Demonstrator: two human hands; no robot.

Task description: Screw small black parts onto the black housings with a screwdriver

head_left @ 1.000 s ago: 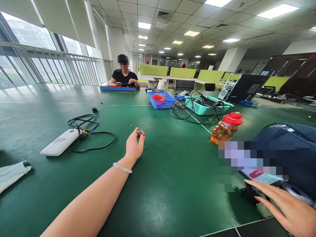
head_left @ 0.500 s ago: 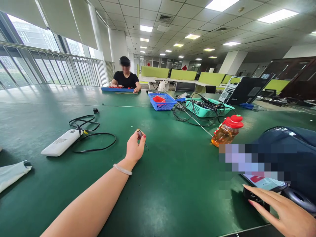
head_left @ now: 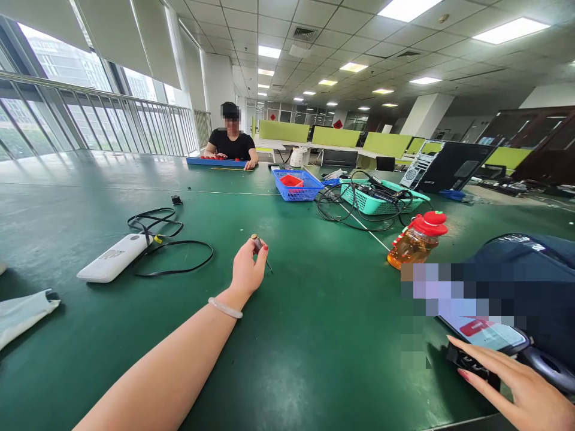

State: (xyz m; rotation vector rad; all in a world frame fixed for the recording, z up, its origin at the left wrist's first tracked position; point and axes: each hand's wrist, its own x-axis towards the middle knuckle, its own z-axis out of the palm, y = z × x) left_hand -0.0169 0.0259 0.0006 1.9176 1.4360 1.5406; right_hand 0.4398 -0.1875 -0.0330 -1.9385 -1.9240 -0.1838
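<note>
My left hand (head_left: 248, 266) reaches out over the green table, fingers closed round a small screwdriver (head_left: 257, 243). Its brownish handle has a gold-coloured end, and the thin dark shaft points down to the right towards the tabletop. At the lower right, my right hand (head_left: 521, 380) has its thumb and a finger on either side of a small black object (head_left: 471, 362) with light markings; its exact kind is unclear. Just beyond that object lies a phone (head_left: 487, 332) with a lit screen, partly blurred out.
A white power bank (head_left: 114, 258) with a black cable lies left. A red-lidded bottle (head_left: 417, 240) stands right, near a dark bag (head_left: 534, 263). Farther back are a blue basket (head_left: 297, 194), a green basket (head_left: 368, 206) with cables, and a seated person (head_left: 231, 143) at a blue tray.
The whole view has shifted slightly to the right. Both hands keep their holds; the phone's screen shows a bit more. Nothing has been taken or released.
</note>
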